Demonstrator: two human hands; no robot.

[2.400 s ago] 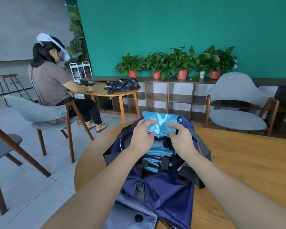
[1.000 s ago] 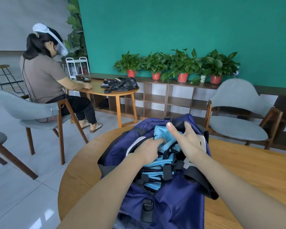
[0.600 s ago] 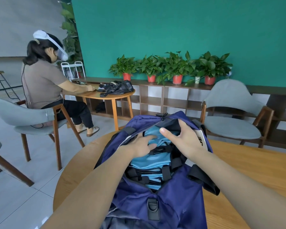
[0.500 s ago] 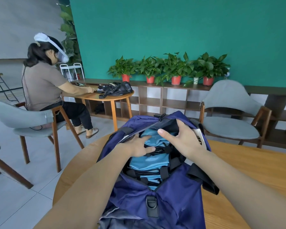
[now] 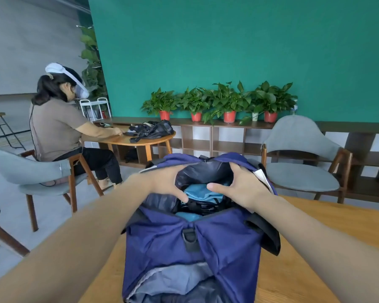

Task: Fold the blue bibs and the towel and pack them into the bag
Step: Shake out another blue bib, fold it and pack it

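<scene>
Both hands work at the mouth of the bag (image 5: 193,243), a navy fabric bag that lies on the round wooden counter (image 5: 319,228).

1. Left hand (image 5: 164,182): fingers curl round the left edge of the opening and grip the dark lining there. The view is motion-blurred, so the exact finger placement cannot be read.
2. Right hand (image 5: 243,189): fingers and thumb curl round the right edge of the opening and grip it. The thumb points inward over the contents.
3. Blue bibs (image 5: 198,191): folded blue fabric sits inside the bag, between the two hands, with a second patch of blue lower in the opening. Black straps cross over it.
4. Towel: it cannot be told apart from the bibs in this view. No loose cloth lies on the visible part of the counter.

Progress, as a judgement: folding appears finished and the packing is at or near its end. The two edges are drawn toward each other, which suggests the closing step. What remains is probably to close the opening fully; the zipper state is not visible.

Elsewhere, a seated person (image 5: 57,125) works at another table.
</scene>
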